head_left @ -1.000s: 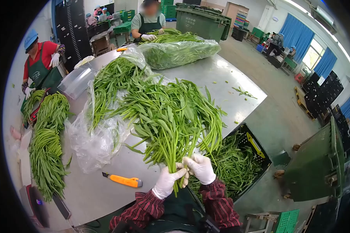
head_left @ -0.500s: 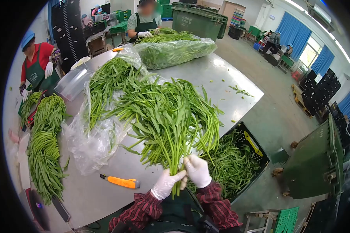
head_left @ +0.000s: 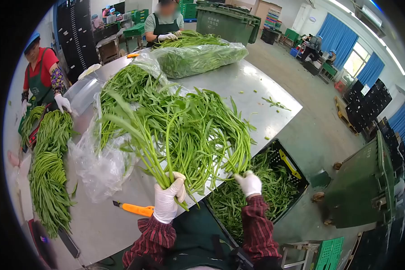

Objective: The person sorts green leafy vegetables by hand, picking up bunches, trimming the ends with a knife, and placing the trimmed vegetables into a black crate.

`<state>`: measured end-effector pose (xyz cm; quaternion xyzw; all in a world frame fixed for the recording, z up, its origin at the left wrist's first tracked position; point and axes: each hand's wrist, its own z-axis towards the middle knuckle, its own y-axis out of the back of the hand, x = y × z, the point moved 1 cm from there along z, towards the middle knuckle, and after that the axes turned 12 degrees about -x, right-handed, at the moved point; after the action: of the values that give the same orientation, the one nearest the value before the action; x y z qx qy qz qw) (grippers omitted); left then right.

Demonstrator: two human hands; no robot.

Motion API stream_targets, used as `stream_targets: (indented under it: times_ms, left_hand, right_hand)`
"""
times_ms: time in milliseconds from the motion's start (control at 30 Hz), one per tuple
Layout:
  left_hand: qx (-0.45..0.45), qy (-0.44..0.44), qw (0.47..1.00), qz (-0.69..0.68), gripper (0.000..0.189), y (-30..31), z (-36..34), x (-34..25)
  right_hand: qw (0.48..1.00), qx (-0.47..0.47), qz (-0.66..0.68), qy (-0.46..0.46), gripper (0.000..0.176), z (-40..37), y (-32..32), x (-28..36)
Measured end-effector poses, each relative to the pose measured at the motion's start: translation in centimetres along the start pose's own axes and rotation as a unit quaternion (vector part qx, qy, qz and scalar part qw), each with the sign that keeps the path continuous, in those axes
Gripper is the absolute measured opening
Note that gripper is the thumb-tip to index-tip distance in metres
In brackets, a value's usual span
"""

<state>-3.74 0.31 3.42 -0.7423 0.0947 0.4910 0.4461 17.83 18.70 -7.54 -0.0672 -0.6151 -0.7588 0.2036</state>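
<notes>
Gloved in white, my left hand (head_left: 168, 198) grips a bunch of leafy green stems (head_left: 154, 163), which look like water spinach, lifted and tilted left over the table. My right hand (head_left: 249, 183), also gloved, is closed at the lower right edge of the large pile of greens (head_left: 198, 135); what its fingers hold, if anything, is hidden. Below it, a black crate (head_left: 289, 204) on the floor side contains loose greens (head_left: 256, 202). An orange utility knife (head_left: 137, 209) lies beside my left hand, its end partly covered by the glove.
A metal table (head_left: 274, 105) carries crumpled clear plastic (head_left: 101, 168), a full plastic bag of greens (head_left: 202, 58) and stacked bunches (head_left: 51, 171) at left. Two people work across it, at left and far side. A green wheeled bin (head_left: 355, 189) stands at right.
My hands have separated: the left moved left and up with its bunch of stems, and the right moved right and down. The person at left has reached toward the stacked bunches.
</notes>
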Motion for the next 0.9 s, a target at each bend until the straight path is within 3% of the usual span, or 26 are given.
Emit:
stream_targets:
  times_ms: [33,100,133,167,233,267,300,367,433,500,567,600,633,733,767,833,900]
  left_hand:
    - [0.000,-0.003,1.000,0.000,0.012,0.0,0.0,0.0]
    - [-0.014,0.062,0.998,-0.024,0.011,0.5,-0.2,0.4]
    - [-0.027,0.069,0.997,-0.017,0.011,0.7,-0.2,0.6]
    - [-0.030,0.070,0.997,-0.016,0.011,1.0,-0.1,0.6]
    - [-0.040,0.079,0.996,-0.032,0.009,1.2,0.0,0.8]
    - [-0.038,0.081,0.995,-0.033,0.009,1.1,-0.1,0.8]
    - [-0.040,0.091,0.995,-0.022,0.009,0.8,-0.1,0.9]
    - [-0.043,0.103,0.994,-0.013,0.009,0.5,-0.3,1.3]
    - [-0.043,0.109,0.993,-0.020,0.008,0.4,-0.5,1.8]
    - [-0.048,0.112,0.992,-0.016,0.008,0.5,-0.5,2.3]
    - [-0.036,0.117,0.992,0.009,0.010,0.6,-0.6,2.5]
    - [-0.035,0.114,0.993,0.013,0.011,0.6,-0.7,2.5]
    - [-0.035,0.112,0.993,0.015,0.011,0.7,-0.7,2.3]
    - [-0.037,0.097,0.994,0.027,0.011,1.0,-0.6,2.1]
    - [-0.042,0.092,0.994,0.030,0.011,1.2,-0.6,2.2]
    - [-0.045,0.083,0.995,0.030,0.010,1.2,-0.2,2.0]
    - [-0.075,0.084,0.993,0.022,0.009,1.0,-0.4,2.0]
  right_hand:
    - [0.998,0.032,-0.042,0.036,0.027,-0.3,-0.5,0.8]
    - [0.957,0.103,0.212,-0.172,0.024,-1.1,-0.7,1.0]
    - [0.893,0.036,0.373,-0.249,0.025,-1.7,-0.5,0.8]
    - [0.843,-0.006,0.452,-0.291,0.031,-1.9,0.6,0.6]
    - [0.819,0.049,0.417,-0.391,0.035,-1.5,1.1,-2.6]
    - [0.915,0.023,0.209,-0.345,0.036,-1.3,1.3,-3.4]
    - [0.960,-0.005,-0.011,-0.279,0.038,-0.9,1.5,-4.0]
    - [0.964,-0.152,-0.056,-0.212,0.032,-1.1,2.4,-2.6]
    - [0.967,-0.131,0.152,-0.159,0.025,-0.5,1.8,-0.6]
    - [0.947,-0.029,0.301,-0.109,0.017,-0.2,2.2,4.5]
    - [0.978,0.055,0.200,-0.025,0.026,1.1,-0.5,7.5]
    - [0.995,0.076,0.042,0.041,0.033,1.8,-0.8,9.2]
    - [0.994,0.091,-0.027,0.059,0.030,1.9,-2.1,10.0]
    - [0.995,0.093,-0.021,0.024,0.022,4.1,-4.9,10.2]
    - [0.991,0.129,0.001,-0.028,0.021,4.9,-2.1,11.1]
    - [0.987,-0.083,0.126,-0.056,0.017,4.6,3.0,11.6]
    - [0.942,-0.241,0.233,-0.003,0.024,3.6,6.4,11.5]
